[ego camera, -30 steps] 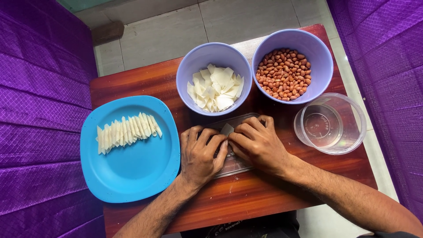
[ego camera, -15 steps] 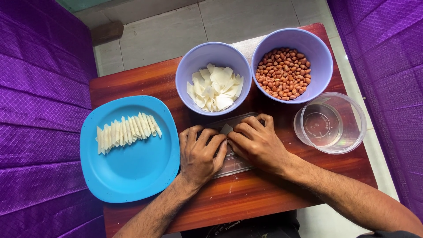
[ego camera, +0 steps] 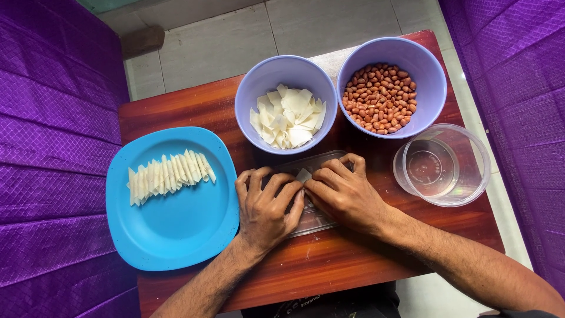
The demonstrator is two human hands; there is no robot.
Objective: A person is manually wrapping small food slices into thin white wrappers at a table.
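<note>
Both hands meet over a clear flat lid (ego camera: 312,215) on the bench (ego camera: 194,109). Left hand (ego camera: 268,209) and right hand (ego camera: 344,194), fingers curled, pinch a small white wrapper piece (ego camera: 303,175) between fingertips. Bowl of wrappers (ego camera: 286,106) just behind; blue plate (ego camera: 170,218) with folded pieces to the left.

On the table (ego camera: 194,106), the plate (ego camera: 176,235) lies at the left with a row of folded wrappers (ego camera: 168,175) on it. Behind the hands stand two bowls side by side: the left bowl (ego camera: 250,97) holds flat wrapper pieces (ego camera: 286,116), the right bowl (ego camera: 432,76) holds peanuts (ego camera: 381,97). A clear tub (ego camera: 442,165) stands at the right, just before the peanut bowl. Both hands, the left hand (ego camera: 268,206) and the right hand (ego camera: 344,191), rest on a clear lid (ego camera: 315,218) between plate and tub.
</note>
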